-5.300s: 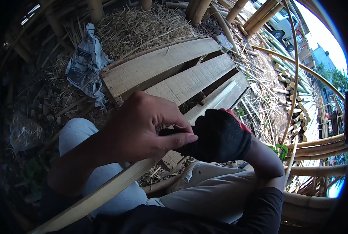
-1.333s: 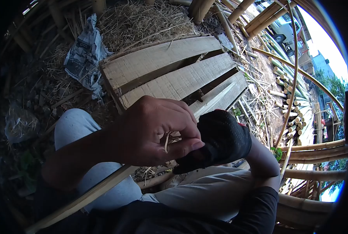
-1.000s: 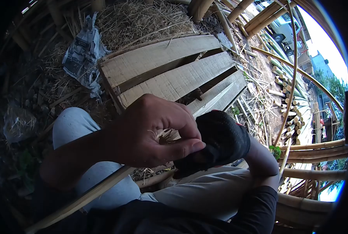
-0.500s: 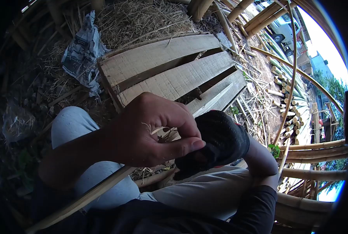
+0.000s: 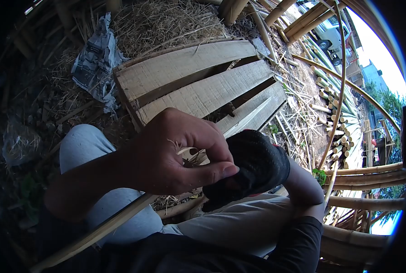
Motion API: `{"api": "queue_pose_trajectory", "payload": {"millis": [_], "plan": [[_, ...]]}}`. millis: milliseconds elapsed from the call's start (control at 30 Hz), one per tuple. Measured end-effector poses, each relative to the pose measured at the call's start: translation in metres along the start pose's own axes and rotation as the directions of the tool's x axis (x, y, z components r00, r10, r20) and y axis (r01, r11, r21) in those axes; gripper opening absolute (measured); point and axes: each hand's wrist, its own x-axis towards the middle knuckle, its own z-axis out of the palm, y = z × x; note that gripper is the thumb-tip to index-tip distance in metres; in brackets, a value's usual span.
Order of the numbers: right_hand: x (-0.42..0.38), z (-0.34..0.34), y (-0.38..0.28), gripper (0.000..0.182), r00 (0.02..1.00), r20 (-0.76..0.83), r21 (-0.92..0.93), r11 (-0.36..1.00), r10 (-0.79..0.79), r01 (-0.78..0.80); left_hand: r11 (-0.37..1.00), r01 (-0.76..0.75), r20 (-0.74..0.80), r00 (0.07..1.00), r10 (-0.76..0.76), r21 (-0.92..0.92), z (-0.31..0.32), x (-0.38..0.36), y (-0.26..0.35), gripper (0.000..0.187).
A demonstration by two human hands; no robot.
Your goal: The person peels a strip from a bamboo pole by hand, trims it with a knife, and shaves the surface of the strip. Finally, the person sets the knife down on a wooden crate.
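My left hand (image 5: 180, 150), bare, is closed with thumb and forefinger pinched together against the black glove. Thin pale shavings show in the gap of its curled fingers; what it pinches is hidden. On my right hand (image 5: 253, 164) is a black work glove. Its fingers are curled closed, and whatever is inside them cannot be seen. A long split bamboo strip (image 5: 107, 226) slants up from the lower left, across my leg, and disappears beneath my left hand towards the glove.
Just ahead lies a slatted wooden pallet (image 5: 189, 98). Crumpled newspaper (image 5: 98, 63) is to its left and a straw pile (image 5: 162, 27) behind it. Cut bamboo poles (image 5: 339, 141) are stacked at right. A bamboo rail (image 5: 367, 203) stands near my right arm.
Both hands keep the same pose, with only a very slight shift to the left. The bamboo strip stays where it was.
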Motion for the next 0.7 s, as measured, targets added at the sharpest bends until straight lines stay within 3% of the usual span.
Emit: {"api": "queue_pose_trajectory", "payload": {"millis": [300, 500, 700], "plan": [[0.006, -0.004, -0.006, 0.048, 0.998, -0.058, 0.046, 0.999, -0.014, 0.017, 1.0, 0.022, 0.009, 1.0, -0.022, -0.009, -0.001, 0.0, 0.0, 0.014], [0.015, -0.008, -0.016, 0.039, 0.999, -0.043, -0.024, 1.0, -0.017, 0.016, 1.0, 0.02, 0.015, 1.0, -0.019, -0.012, 0.0, -0.001, 0.001, 0.014], [0.014, -0.007, -0.01, 0.035, 0.986, -0.078, -0.059, 0.988, -0.149, 0.144, 1.0, 0.006, 0.011, 1.0, -0.006, 0.015, -0.001, 0.0, 0.0, 0.014]]}}
